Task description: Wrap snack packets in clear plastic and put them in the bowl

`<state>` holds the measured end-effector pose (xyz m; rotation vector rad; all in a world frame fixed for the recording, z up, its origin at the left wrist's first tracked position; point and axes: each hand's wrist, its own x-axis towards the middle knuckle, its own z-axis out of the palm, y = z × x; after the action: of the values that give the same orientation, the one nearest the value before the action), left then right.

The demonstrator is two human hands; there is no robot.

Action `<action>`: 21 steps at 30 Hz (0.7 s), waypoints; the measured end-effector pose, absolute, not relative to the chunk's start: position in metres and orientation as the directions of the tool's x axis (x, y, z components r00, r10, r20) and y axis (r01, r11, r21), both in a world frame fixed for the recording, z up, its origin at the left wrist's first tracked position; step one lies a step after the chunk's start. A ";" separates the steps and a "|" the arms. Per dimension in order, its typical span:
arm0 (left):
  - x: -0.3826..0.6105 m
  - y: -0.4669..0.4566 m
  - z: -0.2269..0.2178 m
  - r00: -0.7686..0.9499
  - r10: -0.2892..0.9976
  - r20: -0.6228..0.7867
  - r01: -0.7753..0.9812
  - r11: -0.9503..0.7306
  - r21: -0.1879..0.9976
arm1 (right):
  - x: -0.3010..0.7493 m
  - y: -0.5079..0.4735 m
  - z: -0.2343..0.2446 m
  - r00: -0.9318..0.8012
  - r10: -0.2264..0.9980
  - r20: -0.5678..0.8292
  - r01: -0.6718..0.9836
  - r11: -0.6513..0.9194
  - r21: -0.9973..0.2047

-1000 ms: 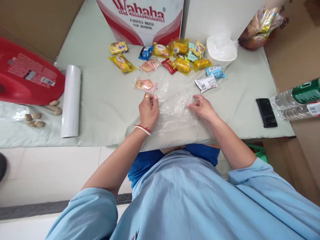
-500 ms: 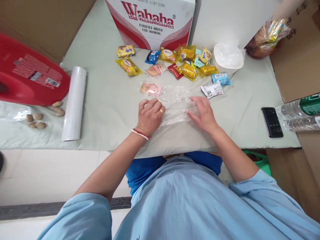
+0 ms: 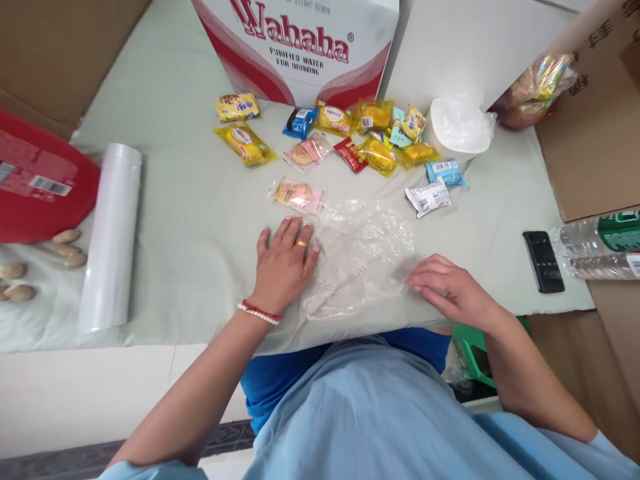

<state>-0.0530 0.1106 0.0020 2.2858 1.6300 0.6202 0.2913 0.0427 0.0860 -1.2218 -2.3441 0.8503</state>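
Observation:
A thin, crinkled clear plastic bag or sheet (image 3: pixel 360 260) lies spread on the cloth-covered table between my hands. My left hand (image 3: pixel 286 257) rests palm down at its left edge, fingers apart and holding nothing. At its right edge is my right hand (image 3: pixel 453 290), its fingers stretched out close together and the tips at the plastic; whether they press on it is unclear. Just beyond my left fingertips sits a pink-wrapped biscuit (image 3: pixel 299 195). A white-wrapped snack (image 3: pixel 428 197) lies past the plastic's far right corner.
Several wrapped snacks (image 3: pixel 379 155) stretch along the back before a Wahaha water carton (image 3: pixel 310 53). A white bowl with plastic inside (image 3: pixel 460 127) stands behind right. At left are a plastic roll (image 3: pixel 113 237), walnuts (image 3: pixel 20 292) and a red jug (image 3: pixel 45 180); at right, a phone (image 3: pixel 544 262) and bottles (image 3: pixel 580 238).
My hands have moved apart, and the plastic between them is spread wider and flatter. My left fingers have uncurled from its left side. The whole view has shifted a little.

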 end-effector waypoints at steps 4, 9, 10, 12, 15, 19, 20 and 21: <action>-0.058 0.110 0.000 0.268 0.865 0.424 0.811 -0.440 0.386 | 0.239 0.069 0.084 -0.492 0.863 0.114 0.684 0.464 -0.563; -0.073 0.119 0.002 0.522 0.798 0.302 0.728 -0.601 0.330 | 0.183 0.089 0.087 -0.640 0.653 -0.406 0.767 0.573 -0.288; -0.075 0.121 0.003 0.497 0.828 0.261 0.750 -0.561 0.350 | 0.181 0.091 0.090 -0.651 0.566 -0.505 0.745 0.603 -0.284; -0.080 0.125 0.005 0.440 0.876 0.200 0.780 -0.483 0.398 | 0.186 0.095 0.095 -0.653 0.411 -0.636 0.711 0.623 -0.327; -0.087 0.129 0.006 0.443 0.885 0.143 0.762 -0.456 0.460 | 0.217 0.100 0.106 -0.645 0.324 -0.692 0.728 0.534 -0.429; -0.097 0.130 0.008 0.525 0.849 0.055 0.717 -0.476 0.509 | 0.277 0.113 0.145 -0.674 0.476 -0.564 0.731 0.322 -0.602; -0.099 0.130 0.009 0.546 0.837 0.030 0.708 -0.480 0.517 | 0.289 0.118 0.156 -0.642 0.586 -0.495 0.733 0.280 -0.620; -0.101 0.131 0.011 0.567 0.824 0.003 0.701 -0.484 0.524 | 0.297 0.124 0.166 -0.576 0.715 -0.397 0.738 0.246 -0.628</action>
<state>-0.1009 0.1305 0.0109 2.3311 1.2248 0.3508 0.2971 0.1238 0.1659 -1.4599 -2.5025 1.2885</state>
